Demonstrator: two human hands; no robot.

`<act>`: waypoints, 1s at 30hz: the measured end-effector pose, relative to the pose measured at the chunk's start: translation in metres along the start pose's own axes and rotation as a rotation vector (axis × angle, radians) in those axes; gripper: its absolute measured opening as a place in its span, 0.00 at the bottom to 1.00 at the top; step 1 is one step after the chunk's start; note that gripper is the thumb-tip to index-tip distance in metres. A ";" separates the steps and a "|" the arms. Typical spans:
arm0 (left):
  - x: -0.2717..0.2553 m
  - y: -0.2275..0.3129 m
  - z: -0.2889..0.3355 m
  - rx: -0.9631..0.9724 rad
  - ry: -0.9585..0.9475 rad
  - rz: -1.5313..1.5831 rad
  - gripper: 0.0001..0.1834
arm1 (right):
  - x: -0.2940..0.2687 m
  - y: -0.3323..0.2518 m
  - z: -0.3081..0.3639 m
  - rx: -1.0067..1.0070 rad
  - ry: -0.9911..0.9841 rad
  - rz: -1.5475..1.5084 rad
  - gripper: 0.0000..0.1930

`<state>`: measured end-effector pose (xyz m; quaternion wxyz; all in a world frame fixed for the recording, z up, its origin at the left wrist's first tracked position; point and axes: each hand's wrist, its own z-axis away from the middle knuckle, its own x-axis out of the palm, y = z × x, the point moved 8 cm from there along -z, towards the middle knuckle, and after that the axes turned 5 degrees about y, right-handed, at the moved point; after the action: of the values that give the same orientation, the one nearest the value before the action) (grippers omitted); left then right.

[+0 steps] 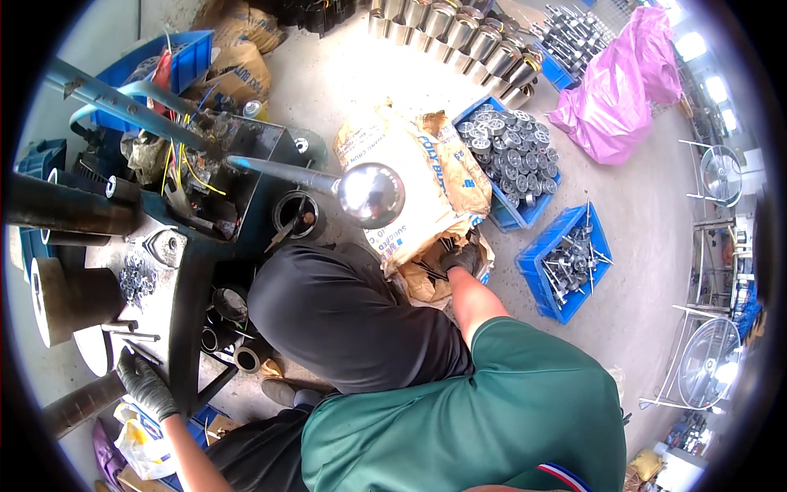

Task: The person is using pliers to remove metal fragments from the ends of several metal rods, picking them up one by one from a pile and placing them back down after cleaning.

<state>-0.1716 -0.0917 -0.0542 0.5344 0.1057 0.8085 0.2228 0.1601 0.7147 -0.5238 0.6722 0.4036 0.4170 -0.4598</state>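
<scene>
My left hand [147, 389], in a grey glove, is at the edge of the machine's metal table [176, 287]. Its fingertips close on a short metal rod [144, 353]. Two similar rods [135, 335] lie just beyond it, beside a small heap of dark metal pieces [139, 280]. Down to the right, my right hand [462, 257], in a dark glove, reaches into the torn mouth of a brown paper sack [410, 193]. Thin dark rods [428, 269] show in that opening. The right fingertips are hidden among the paper and rods.
A lever with a shiny ball end [371, 195] sticks out over the sack. Blue crates hold round metal parts [512, 156] and shafted parts [574, 261]. Shiny metal cylinders [459, 41] stand at the back, near a pink plastic bag [611, 107]. A thick bar [78, 404] lies beside my left hand.
</scene>
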 end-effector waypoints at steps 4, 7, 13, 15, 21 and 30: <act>-0.001 -0.009 0.002 -0.033 0.038 0.065 0.20 | 0.014 -0.011 -0.002 -0.058 -0.066 0.219 0.27; -0.014 -0.005 0.007 -0.051 0.054 0.047 0.20 | -0.014 -0.022 0.001 -0.110 -0.167 -0.292 0.42; 0.031 0.006 -0.007 0.033 -0.006 0.074 0.20 | -0.001 0.046 -0.060 -0.220 -0.036 -0.003 0.40; -0.013 -0.001 0.002 0.020 0.037 -0.025 0.20 | -0.033 0.001 -0.030 -0.210 -0.181 -0.231 0.41; -0.003 -0.012 0.000 0.051 0.049 0.026 0.20 | -0.116 -0.003 0.014 -0.084 -0.322 -0.560 0.49; 0.005 0.006 -0.003 0.144 0.051 -0.076 0.18 | -0.096 -0.027 0.013 -0.152 -0.634 -1.022 0.17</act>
<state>-0.1771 -0.0851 -0.0540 0.5126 0.1075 0.8392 0.1465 0.1147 0.7226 -0.4340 0.4847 -0.0534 0.3693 -0.7911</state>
